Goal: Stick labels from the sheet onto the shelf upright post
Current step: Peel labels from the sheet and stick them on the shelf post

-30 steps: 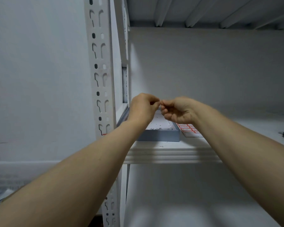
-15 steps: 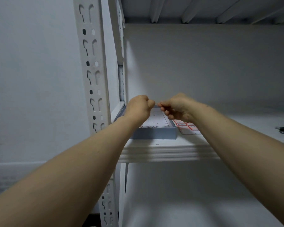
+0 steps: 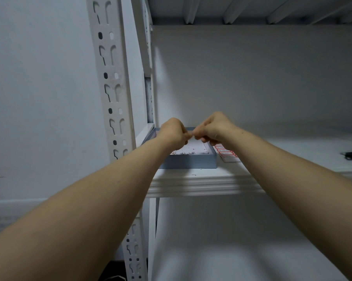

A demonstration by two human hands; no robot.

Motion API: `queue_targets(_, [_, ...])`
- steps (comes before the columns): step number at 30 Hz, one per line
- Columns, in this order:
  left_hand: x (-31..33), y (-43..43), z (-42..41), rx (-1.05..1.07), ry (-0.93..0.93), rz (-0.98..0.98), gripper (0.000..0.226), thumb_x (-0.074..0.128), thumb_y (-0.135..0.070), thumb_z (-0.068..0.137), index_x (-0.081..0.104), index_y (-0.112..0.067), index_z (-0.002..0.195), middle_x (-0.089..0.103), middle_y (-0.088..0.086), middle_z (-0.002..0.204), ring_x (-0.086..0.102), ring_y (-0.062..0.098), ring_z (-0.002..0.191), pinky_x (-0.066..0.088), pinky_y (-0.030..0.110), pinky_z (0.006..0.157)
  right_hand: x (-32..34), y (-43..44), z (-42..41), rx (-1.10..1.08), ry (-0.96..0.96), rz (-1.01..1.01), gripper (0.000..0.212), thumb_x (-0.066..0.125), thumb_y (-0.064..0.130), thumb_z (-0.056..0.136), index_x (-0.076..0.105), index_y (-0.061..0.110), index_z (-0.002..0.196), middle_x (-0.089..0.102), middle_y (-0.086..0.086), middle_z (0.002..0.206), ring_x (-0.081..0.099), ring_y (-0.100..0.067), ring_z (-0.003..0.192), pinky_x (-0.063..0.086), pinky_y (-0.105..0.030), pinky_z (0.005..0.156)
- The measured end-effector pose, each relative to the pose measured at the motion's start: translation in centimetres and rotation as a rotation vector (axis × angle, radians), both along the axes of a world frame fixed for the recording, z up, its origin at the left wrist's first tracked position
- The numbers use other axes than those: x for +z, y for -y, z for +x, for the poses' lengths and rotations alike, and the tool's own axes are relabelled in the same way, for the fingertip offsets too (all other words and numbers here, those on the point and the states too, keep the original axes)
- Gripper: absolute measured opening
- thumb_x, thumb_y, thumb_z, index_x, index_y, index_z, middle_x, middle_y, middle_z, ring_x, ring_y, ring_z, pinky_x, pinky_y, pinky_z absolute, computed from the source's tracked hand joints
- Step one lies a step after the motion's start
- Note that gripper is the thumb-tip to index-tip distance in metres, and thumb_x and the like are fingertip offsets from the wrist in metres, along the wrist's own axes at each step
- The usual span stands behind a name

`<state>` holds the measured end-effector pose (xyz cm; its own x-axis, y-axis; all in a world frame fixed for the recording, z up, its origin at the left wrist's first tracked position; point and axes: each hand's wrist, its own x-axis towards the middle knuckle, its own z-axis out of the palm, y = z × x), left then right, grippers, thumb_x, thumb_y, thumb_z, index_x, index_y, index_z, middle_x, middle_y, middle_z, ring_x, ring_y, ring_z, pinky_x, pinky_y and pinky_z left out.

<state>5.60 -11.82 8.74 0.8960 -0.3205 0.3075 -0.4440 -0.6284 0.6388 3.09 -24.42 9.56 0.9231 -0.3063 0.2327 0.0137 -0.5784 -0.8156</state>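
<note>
The white upright post (image 3: 112, 78) with keyhole slots stands at the left of the shelf. A label sheet (image 3: 226, 154) with red-bordered labels lies on the shelf, partly hidden by my right wrist. My left hand (image 3: 174, 134) and my right hand (image 3: 215, 127) meet fingertip to fingertip above a shallow blue tray (image 3: 191, 164). The fingers of both are curled and pinch something tiny between them, seemingly a label, too small to see clearly.
The tray holds a white sheet strewn with small dark scraps. It sits at the left end of the white shelf (image 3: 201, 183), against the post. A small black object (image 3: 351, 155) lies far right on the shelf. Another shelf spans overhead.
Both hands dropped slightly and now hover over the tray, still pinched together. The camera view shifted a little; the post and sheet stayed put.
</note>
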Motion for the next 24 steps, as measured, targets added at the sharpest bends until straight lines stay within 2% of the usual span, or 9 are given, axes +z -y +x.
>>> queue_targets(3, [-0.3,0.0,0.2,0.019,-0.018,-0.02,0.023,0.062,-0.001,0.088,0.066,0.001,0.111,0.068,0.019,0.1,0.062,0.028,0.079,0.053,0.033,0.08,-0.1,0.1,0.0,-0.05,-0.005,-0.239,0.008,0.079,0.012,0.069,0.073,0.008,0.072,0.062,-0.004,0.057,0.056,-0.014,0.054,0.044,-0.022,0.056])
queue_targets(7, [-0.5,-0.6,0.3,0.101,0.058,0.028,0.031,0.064,-0.034,0.088,0.073,-0.004,0.085,0.073,0.004,0.073,0.067,0.019,0.066,0.057,0.035,0.079,-0.5,0.0,0.3,-0.153,0.026,-0.439,0.023,0.079,0.033,0.067,0.069,0.012,0.067,0.061,-0.001,0.062,0.064,-0.024,0.074,0.055,-0.033,0.076])
queue_targets(10, [-0.7,-0.5,0.4,0.128,0.052,0.114,0.03,0.063,-0.036,0.089,0.069,-0.007,0.095,0.072,0.006,0.09,0.065,0.025,0.08,0.054,0.039,0.086,-0.7,0.0,0.3,-0.09,0.029,-0.5,0.017,0.078,0.024,0.071,0.065,0.018,0.063,0.066,0.0,0.072,0.063,-0.022,0.079,0.053,-0.033,0.077])
queue_targets(12, [-0.7,-0.5,0.4,0.155,0.081,0.131,0.021,0.071,-0.022,0.083,0.069,-0.01,0.1,0.069,0.008,0.098,0.064,0.027,0.087,0.054,0.039,0.085,-0.8,0.0,0.3,-0.069,0.035,-0.532,0.012,0.074,0.013,0.074,0.072,0.022,0.082,0.072,0.0,0.088,0.066,-0.02,0.088,0.053,-0.035,0.085])
queue_targets(14, [-0.6,-0.6,0.6,0.175,0.102,0.121,0.021,0.075,-0.023,0.079,0.068,-0.008,0.093,0.068,0.008,0.088,0.063,0.026,0.081,0.055,0.037,0.077,-0.8,-0.1,0.3,-0.083,0.059,-0.525,0.02,0.072,0.013,0.078,0.073,0.023,0.095,0.071,0.004,0.086,0.066,-0.019,0.091,0.053,-0.036,0.087])
queue_targets(17, [-0.6,-0.5,0.6,0.19,0.13,0.146,0.024,0.069,-0.031,0.085,0.063,-0.009,0.086,0.06,0.005,0.075,0.056,0.024,0.073,0.046,0.031,0.065,-0.8,-0.3,0.3,-0.094,0.094,-0.517,0.005,0.069,0.023,0.08,0.073,0.025,0.081,0.068,0.007,0.073,0.067,-0.018,0.083,0.054,-0.034,0.082])
queue_targets(19, [-0.9,-0.4,0.4,0.165,0.145,0.14,0.011,0.061,-0.016,0.091,0.064,-0.015,0.102,0.063,0.007,0.093,0.059,0.024,0.086,0.048,0.031,0.076,-0.8,-0.4,0.3,-0.091,0.077,-0.544,0.02,0.064,0.011,0.082,0.075,0.027,0.087,0.072,0.004,0.088,0.066,-0.018,0.09,0.053,-0.034,0.085])
queue_targets(20, [-1.0,-0.5,0.1,0.152,0.156,0.113,0.025,0.056,-0.009,0.092,0.063,-0.017,0.114,0.065,0.007,0.106,0.061,0.025,0.095,0.051,0.034,0.083,-0.9,-0.4,0.2,-0.09,0.076,-0.543,0.025,0.062,0.007,0.083,0.075,0.027,0.091,0.072,0.004,0.093,0.066,-0.019,0.092,0.053,-0.034,0.087])
queue_targets(24, [-1.2,-1.1,-1.8,0.136,0.325,-0.041,0.027,0.045,-0.025,0.097,0.07,-0.015,0.101,0.073,0.006,0.092,0.065,0.026,0.084,0.054,0.039,0.073,-1.1,-1.4,-0.7,-0.099,0.171,-0.506,0.018,0.056,0.032,0.09,0.073,0.028,0.093,0.072,0.004,0.085,0.067,-0.021,0.081,0.055,-0.038,0.079])
